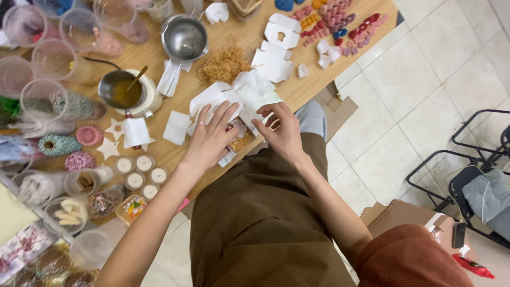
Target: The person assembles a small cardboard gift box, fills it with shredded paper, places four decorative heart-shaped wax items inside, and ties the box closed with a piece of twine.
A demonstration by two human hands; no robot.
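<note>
Two bare hands over the edge of the wooden table (297, 90), seen from my head camera. Left hand (211, 139) lies flat with fingers spread, pressing down on the small white folded cardboard box (212, 98) and the little orange-filled item (240, 139) beneath it; palm down, not clenched. Right hand (281, 130) has fingers curled, pinching the crumpled white tissue paper (255, 87) that sticks out of the same box. Box sits at the near table edge, right in front of my brown trousers (255, 223).

Just behind the box: loose pile of tan shredded paper filler (226, 65) and more flat white die-cut box blanks (276, 50). Farther back, a shiny steel pouring pot (185, 38). To the left, a dark metal pot of yellow liquid with a stick in it (121, 89), sitting on a white base. Near left edge, a cluster of small round white candles in cups (139, 172) and white star shapes (112, 139). Clear plastic cups (50, 58) crowd the far left. Top right of the table, rows of small pink, red and purple wax pieces (340, 24). Pale tiled floor (425, 79) to the right, black metal chair frame (467, 170) well apart from me.
</note>
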